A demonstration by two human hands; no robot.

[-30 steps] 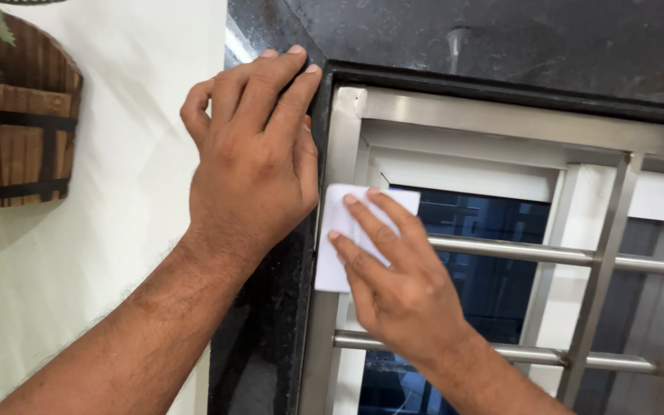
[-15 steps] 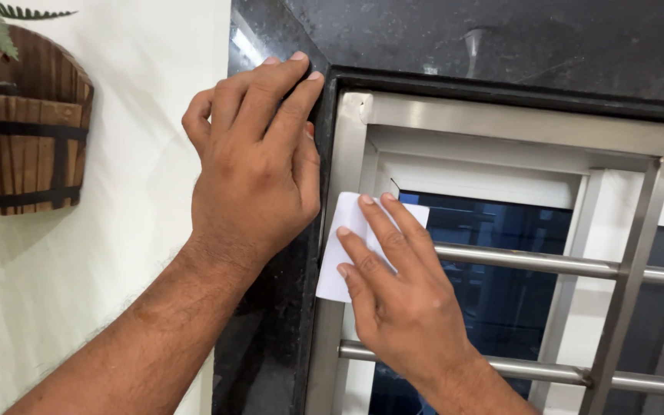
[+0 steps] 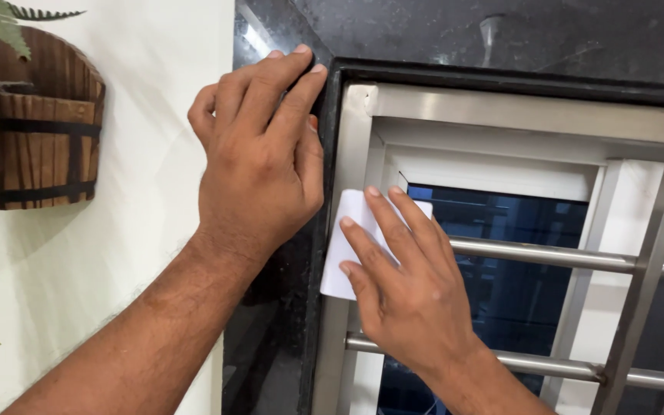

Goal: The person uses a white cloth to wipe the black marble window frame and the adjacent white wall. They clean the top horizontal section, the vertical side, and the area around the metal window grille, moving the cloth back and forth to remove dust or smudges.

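My right hand [image 3: 405, 280] presses a folded white cloth [image 3: 342, 246] flat against the left upright of a steel window grille [image 3: 351, 146], fingers spread over it. My left hand [image 3: 259, 154] lies flat on the glossy black stone surround [image 3: 270, 338] at the window's upper left corner, fingertips touching the dark frame edge. It holds nothing.
Horizontal steel bars [image 3: 547, 257] cross dark window glass [image 3: 516, 300] to the right. A white inner frame [image 3: 501, 173] sits behind the grille. A wooden half-barrel planter [image 3: 28, 134] with green fern leaves hangs on the white wall [image 3: 140, 92] at left.
My right hand and the cloth stay on the left upright of the grille, a little lower beside my left hand. My left hand stays braced on the stone corner.
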